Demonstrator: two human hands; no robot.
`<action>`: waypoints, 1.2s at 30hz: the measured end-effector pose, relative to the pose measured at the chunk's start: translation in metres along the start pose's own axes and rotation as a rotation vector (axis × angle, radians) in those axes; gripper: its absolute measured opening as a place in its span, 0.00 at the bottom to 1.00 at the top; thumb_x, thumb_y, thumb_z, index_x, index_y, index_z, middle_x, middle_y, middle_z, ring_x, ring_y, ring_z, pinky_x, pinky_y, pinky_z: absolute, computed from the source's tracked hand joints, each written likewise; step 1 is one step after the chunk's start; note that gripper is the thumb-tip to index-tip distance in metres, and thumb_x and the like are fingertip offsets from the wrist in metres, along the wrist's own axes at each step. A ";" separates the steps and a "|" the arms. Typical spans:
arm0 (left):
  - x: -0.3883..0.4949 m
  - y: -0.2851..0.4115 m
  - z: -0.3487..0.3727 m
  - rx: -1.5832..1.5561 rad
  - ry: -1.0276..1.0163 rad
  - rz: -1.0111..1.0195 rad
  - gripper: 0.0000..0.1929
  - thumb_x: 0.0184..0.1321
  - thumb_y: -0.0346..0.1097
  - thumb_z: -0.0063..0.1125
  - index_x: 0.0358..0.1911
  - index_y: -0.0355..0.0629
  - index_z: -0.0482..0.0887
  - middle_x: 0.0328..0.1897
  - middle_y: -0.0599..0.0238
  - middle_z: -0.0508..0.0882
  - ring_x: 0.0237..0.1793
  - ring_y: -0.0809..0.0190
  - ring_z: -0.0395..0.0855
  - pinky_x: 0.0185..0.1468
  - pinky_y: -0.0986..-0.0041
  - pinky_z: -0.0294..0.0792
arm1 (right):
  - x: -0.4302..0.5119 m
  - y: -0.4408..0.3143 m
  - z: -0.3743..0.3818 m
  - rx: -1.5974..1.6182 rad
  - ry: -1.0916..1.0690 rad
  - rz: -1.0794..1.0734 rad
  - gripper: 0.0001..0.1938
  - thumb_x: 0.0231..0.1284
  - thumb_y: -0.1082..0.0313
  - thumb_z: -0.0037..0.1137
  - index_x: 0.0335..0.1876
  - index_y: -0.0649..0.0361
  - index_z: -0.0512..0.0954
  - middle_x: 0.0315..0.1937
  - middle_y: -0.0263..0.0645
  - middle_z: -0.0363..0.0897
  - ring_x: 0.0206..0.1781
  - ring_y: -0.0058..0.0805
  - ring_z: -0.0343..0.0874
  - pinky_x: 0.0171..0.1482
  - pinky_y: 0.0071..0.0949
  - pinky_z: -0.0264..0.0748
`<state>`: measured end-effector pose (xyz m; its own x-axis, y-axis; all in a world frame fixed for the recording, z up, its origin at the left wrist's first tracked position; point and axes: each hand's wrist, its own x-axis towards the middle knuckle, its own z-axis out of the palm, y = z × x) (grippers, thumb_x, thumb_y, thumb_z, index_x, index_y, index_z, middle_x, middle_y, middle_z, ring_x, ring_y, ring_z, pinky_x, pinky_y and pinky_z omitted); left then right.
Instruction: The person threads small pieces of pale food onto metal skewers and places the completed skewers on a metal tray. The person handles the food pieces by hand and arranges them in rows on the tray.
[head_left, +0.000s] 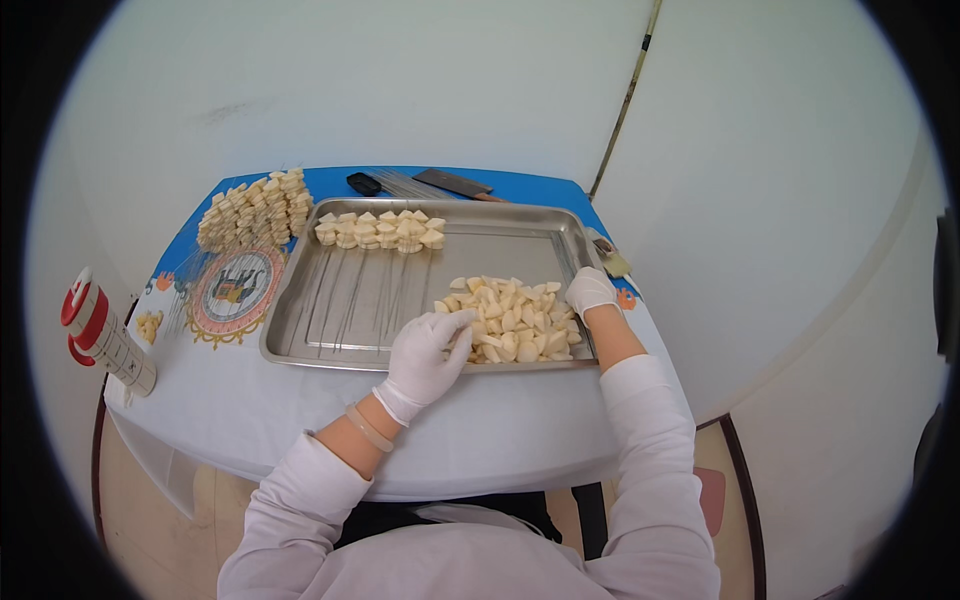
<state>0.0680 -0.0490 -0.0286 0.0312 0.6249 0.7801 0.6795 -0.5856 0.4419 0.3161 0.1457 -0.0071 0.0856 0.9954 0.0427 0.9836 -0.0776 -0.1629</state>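
A rectangular metal tray (330, 363) lies on the table before me. Its near right part holds a pile of pale, cut food chunks (517, 322). My left hand (431, 352), in a white glove, is at the left edge of this pile with fingers bent; whether it holds a chunk is hard to see. My gloved right hand (592, 291) is at the tray's right rim, beside thin metal skewers (564, 255); its fingertips are partly hidden, so its hold cannot be told. Chunks threaded on skewers (379, 231) lie in a row at the tray's far left.
A stack of loaded skewers (259, 210) stands at the back left. Behind the tray lie bare skewers (412, 185), a black object (364, 184) and a cleaver (452, 182). A red-and-white bottle (109, 334) stands at the left edge. Walls border the table behind and right.
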 end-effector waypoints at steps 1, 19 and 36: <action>-0.001 -0.001 0.001 0.001 -0.001 -0.006 0.10 0.61 0.30 0.63 0.46 0.45 0.84 0.29 0.63 0.83 0.33 0.52 0.82 0.39 0.60 0.73 | 0.000 -0.003 -0.003 -0.001 -0.017 0.016 0.14 0.55 0.68 0.62 0.46 0.63 0.86 0.52 0.56 0.84 0.57 0.53 0.83 0.57 0.42 0.80; 0.001 0.001 0.001 -0.070 0.067 -0.050 0.10 0.62 0.27 0.60 0.47 0.43 0.84 0.30 0.58 0.83 0.33 0.50 0.82 0.38 0.61 0.73 | 0.047 -0.001 0.009 -0.313 -0.139 -0.143 0.17 0.57 0.66 0.59 0.52 0.57 0.87 0.57 0.53 0.83 0.61 0.53 0.81 0.59 0.41 0.78; 0.067 0.005 -0.042 -0.782 -0.004 -0.852 0.17 0.69 0.35 0.55 0.59 0.39 0.80 0.48 0.70 0.85 0.50 0.71 0.78 0.56 0.77 0.71 | -0.071 -0.037 -0.024 1.144 0.338 -0.348 0.13 0.72 0.60 0.58 0.47 0.65 0.82 0.38 0.36 0.84 0.41 0.22 0.79 0.47 0.23 0.74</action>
<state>0.0429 -0.0317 0.0448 -0.2161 0.9716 0.0961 -0.1577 -0.1319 0.9786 0.2778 0.0766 0.0195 0.0520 0.8757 0.4800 0.2739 0.4497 -0.8501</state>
